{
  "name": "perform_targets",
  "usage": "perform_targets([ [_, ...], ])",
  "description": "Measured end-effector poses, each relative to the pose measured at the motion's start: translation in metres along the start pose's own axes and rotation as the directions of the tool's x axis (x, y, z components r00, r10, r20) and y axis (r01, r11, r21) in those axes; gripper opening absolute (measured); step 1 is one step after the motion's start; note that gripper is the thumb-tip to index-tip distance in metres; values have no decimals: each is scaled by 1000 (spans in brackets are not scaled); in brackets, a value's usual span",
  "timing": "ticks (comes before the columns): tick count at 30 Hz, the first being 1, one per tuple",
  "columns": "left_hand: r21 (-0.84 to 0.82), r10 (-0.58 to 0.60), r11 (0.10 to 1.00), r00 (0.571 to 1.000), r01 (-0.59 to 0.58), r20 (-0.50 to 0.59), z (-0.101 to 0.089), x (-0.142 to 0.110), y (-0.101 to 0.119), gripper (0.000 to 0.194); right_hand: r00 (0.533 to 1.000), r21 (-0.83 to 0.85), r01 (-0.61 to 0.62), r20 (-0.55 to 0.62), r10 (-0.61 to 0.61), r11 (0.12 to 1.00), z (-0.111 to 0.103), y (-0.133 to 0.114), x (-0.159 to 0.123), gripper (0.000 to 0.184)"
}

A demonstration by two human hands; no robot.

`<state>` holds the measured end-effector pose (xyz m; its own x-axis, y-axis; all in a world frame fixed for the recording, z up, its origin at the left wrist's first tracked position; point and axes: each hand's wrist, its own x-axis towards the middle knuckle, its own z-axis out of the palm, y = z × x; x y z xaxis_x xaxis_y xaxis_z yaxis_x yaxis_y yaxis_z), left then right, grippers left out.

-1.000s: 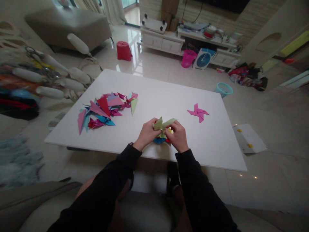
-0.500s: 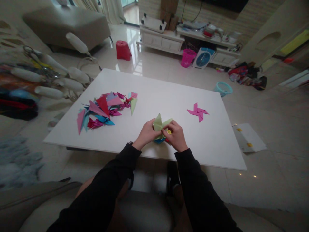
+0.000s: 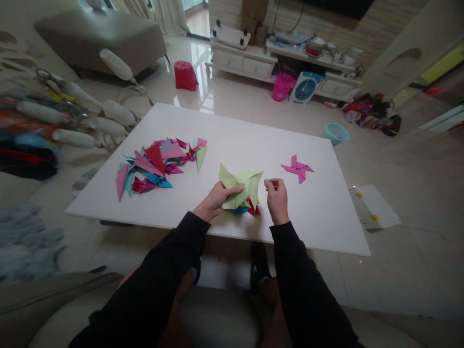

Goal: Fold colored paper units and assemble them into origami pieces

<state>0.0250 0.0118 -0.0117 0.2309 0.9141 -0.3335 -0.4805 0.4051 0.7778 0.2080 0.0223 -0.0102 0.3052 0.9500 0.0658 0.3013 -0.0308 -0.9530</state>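
One pinwheel is being gripped by the left hand near the surface's front edge. Right fingers are being held narrow.

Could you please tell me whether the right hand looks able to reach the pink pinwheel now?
Probably yes: the right hand is apart from the green paper, with nothing visible between it and the pink pinwheel, though I cannot tell whether its curled fingers hold anything.
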Motion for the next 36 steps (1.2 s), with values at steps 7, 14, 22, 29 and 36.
perform_targets([
  [7,44,-41,998,998,39,46,-1,-1,1,59,846,383,-482,438,305,788,3,-8,-4,43],
  [14,104,-25,994,1000,26,-6,-1,0,-1,59,922,449,-369,284,261,814,5,-8,-6,32],
  [22,109,-22,994,998,27,-50,-1,0,-1,57,906,445,-393,336,256,805,4,-8,-6,29],
  [29,93,-43,995,998,47,-44,-2,0,-2,58,904,459,-411,319,286,788,4,-9,-5,32],
  [36,136,-21,990,998,29,-58,-4,1,-3,56,898,491,-421,346,272,762,2,-12,-6,33],
])
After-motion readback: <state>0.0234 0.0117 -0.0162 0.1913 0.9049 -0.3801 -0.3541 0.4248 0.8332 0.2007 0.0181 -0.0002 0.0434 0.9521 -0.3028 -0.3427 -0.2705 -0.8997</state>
